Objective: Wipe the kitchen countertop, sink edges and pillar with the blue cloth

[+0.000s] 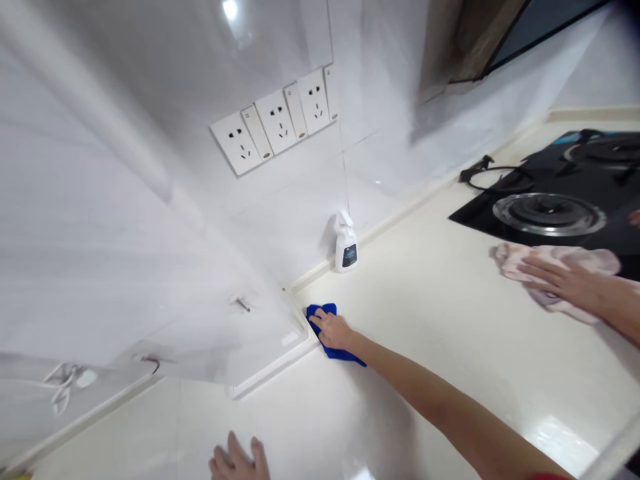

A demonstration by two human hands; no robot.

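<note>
Blue fabric, a thin cloth (342,354) by the look of it, lies on the pale table (430,287) right at the corner where a raised white strip (278,366) turns along the foot of the wall (295,207). I'd judge it light and limp, nothing in it to break; it would probably bunch or slide on that glossy top unless pressed flat. The best hold seems to be a palm laid over its middle, or a pinch at the loose tail. It has no real front, but its long axis runs slantwise, from the corner out to a tapering tip under the person's wrist.

The right hand (334,331) is on top of it, fingers laid across and reaching toward the corner; whether any are pinching the fabric, I can't tell from here. Well apart, the left hand (239,465) is empty, its fingers spread on or just over the table, only partly in sight.

Near the cloth, a white spray bottle (347,248) stands upright by the wall, below a row of sockets (277,121). Farther off, a co-worker's hand (570,287) lies flat on a pinkish rag (603,260) beside the black stove (481,217).
</note>
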